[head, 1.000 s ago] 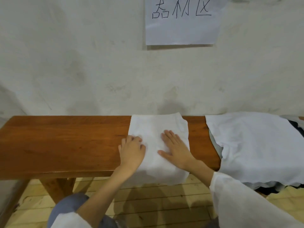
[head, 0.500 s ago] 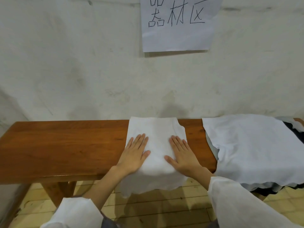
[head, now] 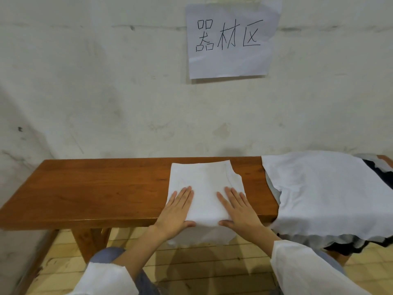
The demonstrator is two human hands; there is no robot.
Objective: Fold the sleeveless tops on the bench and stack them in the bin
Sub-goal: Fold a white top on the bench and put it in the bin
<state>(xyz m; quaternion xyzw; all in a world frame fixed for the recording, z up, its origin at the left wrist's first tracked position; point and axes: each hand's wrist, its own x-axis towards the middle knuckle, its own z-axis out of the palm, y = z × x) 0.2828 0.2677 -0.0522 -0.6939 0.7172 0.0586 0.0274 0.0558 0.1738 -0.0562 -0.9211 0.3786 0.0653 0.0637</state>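
Note:
A white sleeveless top [head: 205, 184], folded into a narrow strip, lies across the wooden bench [head: 95, 192] with its lower end hanging over the front edge. My left hand [head: 176, 211] presses flat on its left side, fingers straight. My right hand [head: 240, 211] presses flat on its right side, fingers straight too. Both palms sit near the bench's front edge. A pile of unfolded tops [head: 327, 194], white on top with grey and dark ones beneath, drapes over the bench's right end. No bin is in view.
A plastered wall [head: 106, 92] stands right behind the bench, with a paper sign [head: 229, 39] stuck on it. Bare wood runs along the bench's left half. Pale floor planks [head: 191, 262] show below, and my knee [head: 108, 255] is under the bench edge.
My left hand went from curled at the top's left edge to flat on the cloth. Both hands then slid slightly toward the front edge, smoothing the top. The camera tilted up.

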